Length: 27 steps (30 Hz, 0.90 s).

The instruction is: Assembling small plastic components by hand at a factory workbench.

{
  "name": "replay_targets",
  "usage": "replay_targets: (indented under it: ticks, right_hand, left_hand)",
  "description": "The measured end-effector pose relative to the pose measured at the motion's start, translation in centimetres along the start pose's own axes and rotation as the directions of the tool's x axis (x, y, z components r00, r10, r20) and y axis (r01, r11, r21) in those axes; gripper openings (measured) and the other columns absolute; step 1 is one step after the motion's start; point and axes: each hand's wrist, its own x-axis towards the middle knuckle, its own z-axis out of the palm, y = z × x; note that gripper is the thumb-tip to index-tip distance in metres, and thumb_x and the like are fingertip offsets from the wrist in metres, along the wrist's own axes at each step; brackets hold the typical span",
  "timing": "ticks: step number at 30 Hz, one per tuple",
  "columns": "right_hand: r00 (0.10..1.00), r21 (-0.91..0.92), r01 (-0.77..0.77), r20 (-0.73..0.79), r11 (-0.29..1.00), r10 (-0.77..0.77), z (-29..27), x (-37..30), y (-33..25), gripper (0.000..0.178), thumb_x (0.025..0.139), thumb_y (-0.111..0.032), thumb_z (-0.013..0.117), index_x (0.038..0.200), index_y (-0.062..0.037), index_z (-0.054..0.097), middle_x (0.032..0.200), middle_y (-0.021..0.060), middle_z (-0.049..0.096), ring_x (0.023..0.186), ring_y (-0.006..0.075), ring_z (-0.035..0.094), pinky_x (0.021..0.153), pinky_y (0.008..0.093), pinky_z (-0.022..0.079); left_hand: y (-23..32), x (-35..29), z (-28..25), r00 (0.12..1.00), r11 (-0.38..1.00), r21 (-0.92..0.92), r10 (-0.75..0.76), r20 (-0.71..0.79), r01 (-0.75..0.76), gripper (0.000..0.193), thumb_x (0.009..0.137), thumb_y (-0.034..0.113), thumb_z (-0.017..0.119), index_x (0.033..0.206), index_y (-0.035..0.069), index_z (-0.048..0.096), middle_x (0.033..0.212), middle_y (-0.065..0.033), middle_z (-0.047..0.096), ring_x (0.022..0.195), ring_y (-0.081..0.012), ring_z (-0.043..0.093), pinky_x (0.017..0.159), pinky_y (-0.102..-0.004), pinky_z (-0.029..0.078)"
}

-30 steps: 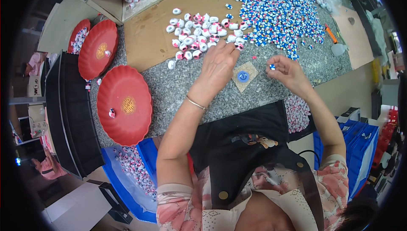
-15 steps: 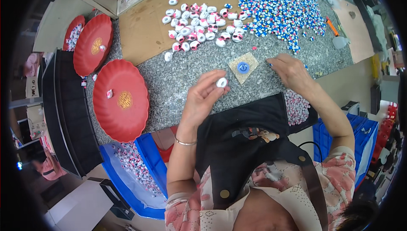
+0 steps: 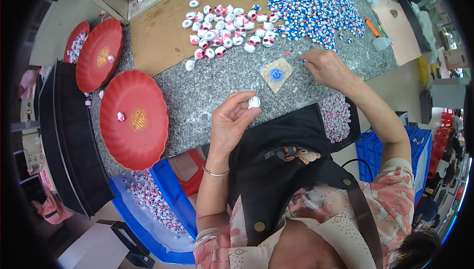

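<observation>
My left hand is closed on a small rounded white piece, gripped between thumb and fingers above the near part of the counter. A smooth white side of that piece faces up. My right hand is pinched over the counter by the front edge of the blue-and-white pile. A bit of blue shows at its fingertips, probably a small blue-and-white piece. Between the hands lies a beige square pad bearing a round blue cup-like fixture.
White-and-pink hollow pieces lie grouped on cardboard. Beyond is a large pile of small blue-and-white pieces. Red scalloped trays stand at left. An orange-handled tool lies at right. Blue crates flank me below.
My left hand has come slightly nearer my body and turned the white piece, so its hole no longer faces up. The right hand stays pinched by the pile. The whole view has shifted a little.
</observation>
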Motion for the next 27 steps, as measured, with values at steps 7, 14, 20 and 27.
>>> replay_targets:
  ticks: [7,14,20,27]
  right_hand:
    - [0.999,0.187,0.049,0.007,0.981,-0.051,-1.0,2.0,-4.9,0.012,0.081,-0.004,0.065,0.092,-0.0008,0.066,0.083,0.0142,0.063,0.077,0.0335,0.063,0.065,0.0410,0.050]
    - [0.960,-0.092,0.275,0.090,0.957,-0.267,0.8,3.7,-6.8,0.016,0.069,0.003,0.060,0.084,-0.0004,0.058,0.079,0.0133,0.055,0.075,0.0335,0.060,0.067,0.0429,0.049]
    - [0.947,-0.014,0.306,0.108,0.952,-0.303,0.7,4.1,-5.7,0.017,0.066,0.003,0.059,0.082,-0.0003,0.055,0.079,0.0138,0.055,0.076,0.0341,0.061,0.069,0.0428,0.049]
    - [0.986,0.076,0.161,0.040,0.984,-0.165,0.2,2.7,-5.7,0.013,0.077,0.000,0.064,0.090,0.0012,0.064,0.077,0.0127,0.059,0.072,0.0293,0.063,0.065,0.0388,0.050]
  left_hand:
    - [-0.4,0.1,-0.2,0.994,1.000,0.023,-0.006,-0.113,0.009,0.035,0.082,-0.011,0.066,0.116,-0.005,0.059,0.109,-0.0060,0.057,0.097,-0.0140,0.064,0.085,-0.0238,0.054]
    - [-0.3,1.3,0.5,0.980,0.980,0.142,0.155,-0.128,-0.137,0.033,0.080,-0.011,0.068,0.112,-0.005,0.061,0.105,-0.0071,0.058,0.093,-0.0139,0.064,0.082,-0.0230,0.055]
    - [-0.9,0.2,0.4,0.955,0.924,0.353,0.225,-0.193,-0.147,0.033,0.078,-0.009,0.071,0.109,-0.001,0.063,0.104,-0.0076,0.059,0.092,-0.0136,0.064,0.078,-0.0241,0.056]
    - [-2.1,2.0,2.3,0.923,0.810,0.533,0.363,-0.129,-0.244,0.034,0.076,-0.010,0.071,0.108,-0.002,0.064,0.106,-0.0100,0.060,0.090,-0.0154,0.065,0.076,-0.0250,0.058]
